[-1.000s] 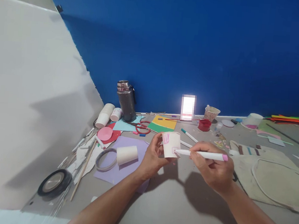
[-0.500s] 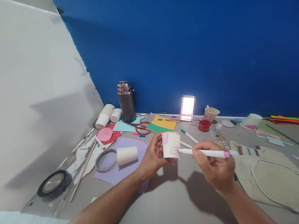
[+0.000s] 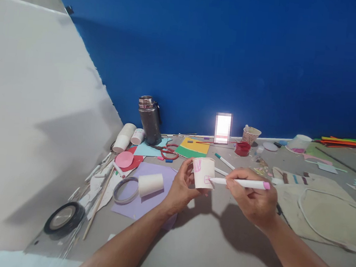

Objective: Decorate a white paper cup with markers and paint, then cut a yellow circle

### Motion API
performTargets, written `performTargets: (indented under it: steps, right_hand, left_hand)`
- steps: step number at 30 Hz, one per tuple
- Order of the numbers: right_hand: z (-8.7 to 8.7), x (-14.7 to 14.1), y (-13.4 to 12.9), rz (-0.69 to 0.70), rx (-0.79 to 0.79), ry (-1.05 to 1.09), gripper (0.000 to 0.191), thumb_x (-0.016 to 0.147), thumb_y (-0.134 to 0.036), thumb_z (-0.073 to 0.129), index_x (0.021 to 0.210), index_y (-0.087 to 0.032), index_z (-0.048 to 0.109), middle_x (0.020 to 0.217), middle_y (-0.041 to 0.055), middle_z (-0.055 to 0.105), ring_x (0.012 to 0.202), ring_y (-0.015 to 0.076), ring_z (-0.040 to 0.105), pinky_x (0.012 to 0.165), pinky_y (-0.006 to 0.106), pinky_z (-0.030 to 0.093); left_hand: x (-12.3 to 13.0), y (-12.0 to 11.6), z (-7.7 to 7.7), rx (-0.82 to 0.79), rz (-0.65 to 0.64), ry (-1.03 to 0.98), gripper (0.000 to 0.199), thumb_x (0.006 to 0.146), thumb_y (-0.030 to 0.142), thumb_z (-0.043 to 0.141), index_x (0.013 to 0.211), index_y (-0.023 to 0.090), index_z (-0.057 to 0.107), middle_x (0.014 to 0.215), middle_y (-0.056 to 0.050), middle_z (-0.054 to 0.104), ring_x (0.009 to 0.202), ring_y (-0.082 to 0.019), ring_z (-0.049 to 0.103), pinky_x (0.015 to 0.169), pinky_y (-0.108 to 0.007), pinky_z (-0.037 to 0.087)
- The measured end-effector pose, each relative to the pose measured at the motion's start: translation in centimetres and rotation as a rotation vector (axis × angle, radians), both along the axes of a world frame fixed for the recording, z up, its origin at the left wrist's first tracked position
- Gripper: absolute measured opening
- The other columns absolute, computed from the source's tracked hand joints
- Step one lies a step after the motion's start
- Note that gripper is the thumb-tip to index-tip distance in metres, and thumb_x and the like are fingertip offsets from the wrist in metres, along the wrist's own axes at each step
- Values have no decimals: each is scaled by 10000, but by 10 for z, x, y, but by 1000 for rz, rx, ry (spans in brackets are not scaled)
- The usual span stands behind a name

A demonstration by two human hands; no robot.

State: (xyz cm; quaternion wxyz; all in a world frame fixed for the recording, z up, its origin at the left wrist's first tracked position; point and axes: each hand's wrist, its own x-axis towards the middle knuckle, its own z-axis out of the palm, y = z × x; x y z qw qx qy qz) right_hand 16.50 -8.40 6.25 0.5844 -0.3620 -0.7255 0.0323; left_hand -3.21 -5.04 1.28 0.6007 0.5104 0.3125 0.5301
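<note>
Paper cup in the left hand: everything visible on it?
The paper cup is white, looks like paper, and tapers from rim to base. Its side carries pinkish-purple marks: a patch of strokes near the rim and an outlined box lower down. It is held above the table, rim up, slightly tilted. The left hand grips its side and base; the marker in the right hand has its tip at the box. Its inside is hidden.

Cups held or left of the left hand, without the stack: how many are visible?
3: the pink-marked cup in the left hand, the plain cup lying on the purple sheet, the third cup between the stack and the flask. Others may be hidden.
</note>
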Motion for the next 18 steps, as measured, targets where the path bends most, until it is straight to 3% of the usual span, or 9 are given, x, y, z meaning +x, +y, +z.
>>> performTargets:
  steps: [6,18]
  right_hand:
    - [0,0,0,34,12,-20,164,912,-158,607,773,-215,674,627,-20,690,472,120,592,453,234,462]
    - [-12,8,5,-10,-58,150,118,946,-183,662,844,-222,706,712,-23,708,532,115,641,513,225,509]
  left_hand:
    - [0,2,-2,22,3,-22,914,580,130,945,1362,281,498,1412,-107,632,1192,-265,655,932,-350,583]
    - [0,0,3,-40,-21,-32,942,570,138,947,1379,278,484,1451,-132,589,1205,-299,643,872,-375,620]
